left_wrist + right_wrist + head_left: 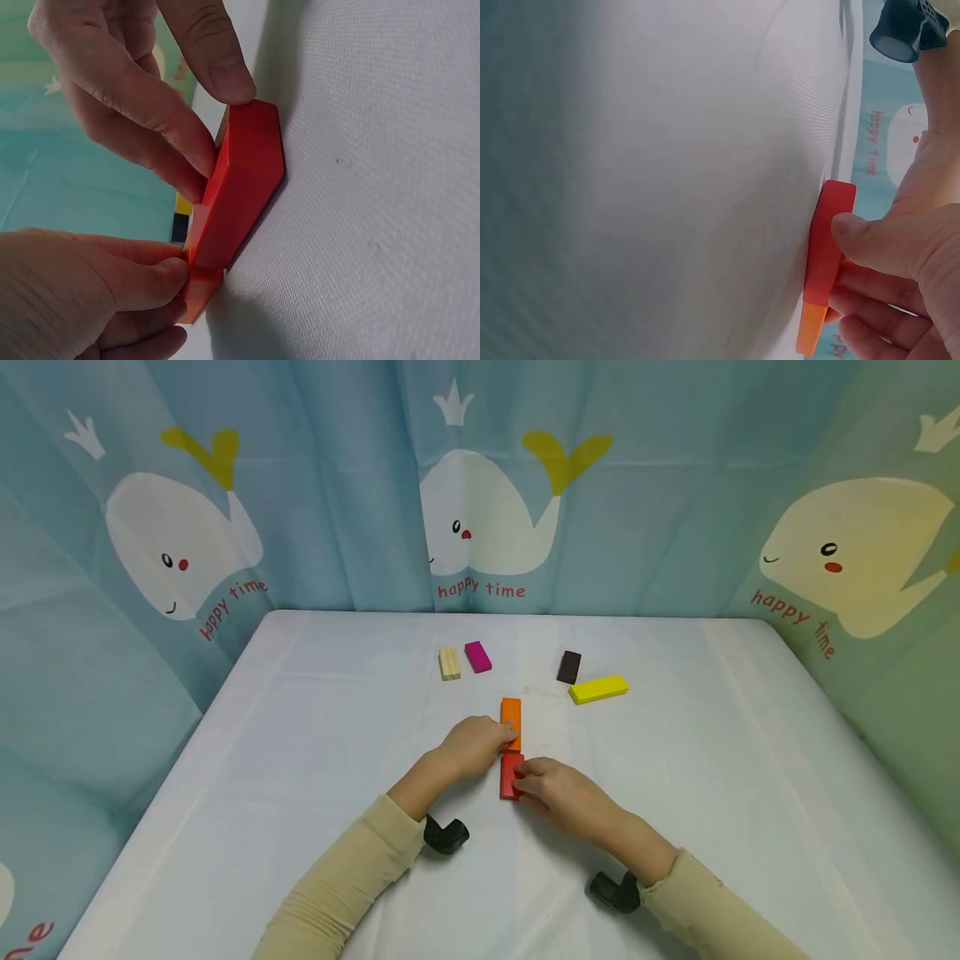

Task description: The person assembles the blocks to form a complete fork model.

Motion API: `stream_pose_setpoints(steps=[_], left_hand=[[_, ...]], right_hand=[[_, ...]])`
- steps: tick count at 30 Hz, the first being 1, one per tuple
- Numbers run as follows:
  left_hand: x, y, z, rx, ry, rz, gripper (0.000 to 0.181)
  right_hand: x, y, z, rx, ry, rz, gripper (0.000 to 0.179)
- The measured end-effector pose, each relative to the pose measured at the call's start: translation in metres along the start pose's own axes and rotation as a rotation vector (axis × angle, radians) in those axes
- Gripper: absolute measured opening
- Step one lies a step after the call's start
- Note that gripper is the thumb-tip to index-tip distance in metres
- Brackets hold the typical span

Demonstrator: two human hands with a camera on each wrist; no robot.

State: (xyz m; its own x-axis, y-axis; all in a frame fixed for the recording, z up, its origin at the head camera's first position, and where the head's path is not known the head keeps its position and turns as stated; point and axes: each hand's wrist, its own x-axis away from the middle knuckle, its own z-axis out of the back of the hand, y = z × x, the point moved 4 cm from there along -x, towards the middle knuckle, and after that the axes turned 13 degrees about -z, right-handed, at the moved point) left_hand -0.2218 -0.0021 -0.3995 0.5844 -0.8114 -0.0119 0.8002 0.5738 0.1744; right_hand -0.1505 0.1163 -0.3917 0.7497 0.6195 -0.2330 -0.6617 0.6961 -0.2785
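Note:
Two blocks lie end to end in a line at the middle of the white table. The orange block (512,712) is the farther one, and the red block (509,777) touches its near end. My left hand (474,745) holds the orange block near that joint, fingers over its top; in the left wrist view the left thumb is beside the seam. My right hand (567,795) grips the red block from the right, its thumb on the near end in the left wrist view and its fingertips along the top edge. Part of the orange block is hidden by the left fingers.
Farther back lie a plain wooden block (449,664), a magenta block (477,657), a dark brown block (569,667) and a yellow block (598,689). A blue curtain (337,527) with whale prints hangs behind the table (300,735). Black wrist devices show below both forearms.

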Motion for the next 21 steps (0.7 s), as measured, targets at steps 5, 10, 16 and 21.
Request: stream_pose_setpoints(steps=[5, 10, 16, 21], left_hand=[[0.0001, -0.0003, -0.0008, 0.002, 0.002, 0.003, 0.031], [-0.0001, -0.0005, -0.002, -0.001, -0.007, 0.005, 0.032], [0.0004, 0.0002, -0.0008, -0.001, -0.005, 0.004, 0.031], [0.0007, 0.0007, 0.0006, 0.003, 0.004, 0.001, 0.03]], right_hand=[[-0.0012, -0.0006, -0.0007, 0.007, 0.001, 0.011, 0.02], [-0.0019, -0.0005, -0.0016, 0.013, 0.003, 0.015, 0.019], [-0.0023, -0.0003, -0.0022, 0.013, 0.013, 0.017, 0.019], [-0.0026, -0.0006, -0.0018, 0.009, 0.016, 0.018, 0.02]])
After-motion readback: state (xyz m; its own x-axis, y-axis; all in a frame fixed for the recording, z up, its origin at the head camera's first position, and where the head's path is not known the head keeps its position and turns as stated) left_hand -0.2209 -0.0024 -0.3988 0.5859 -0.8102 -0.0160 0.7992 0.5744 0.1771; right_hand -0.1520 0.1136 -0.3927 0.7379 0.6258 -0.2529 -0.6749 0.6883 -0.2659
